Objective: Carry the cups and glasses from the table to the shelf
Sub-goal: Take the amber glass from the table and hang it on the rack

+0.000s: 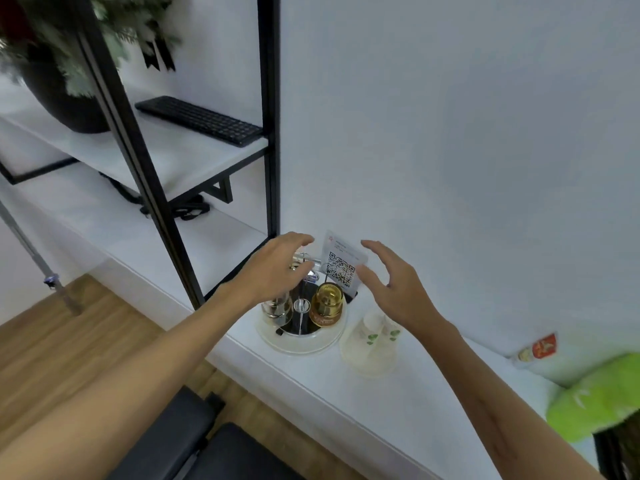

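Hands, left (pixel 277 268) and right (pixel 394 285), each grip spread empty, above one tray (pixel 298 344), two paper cups (pixel 372 344).

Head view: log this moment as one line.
left hand: open, over round tray | right hand: open, above paper cup | QR card between hands | nothing held
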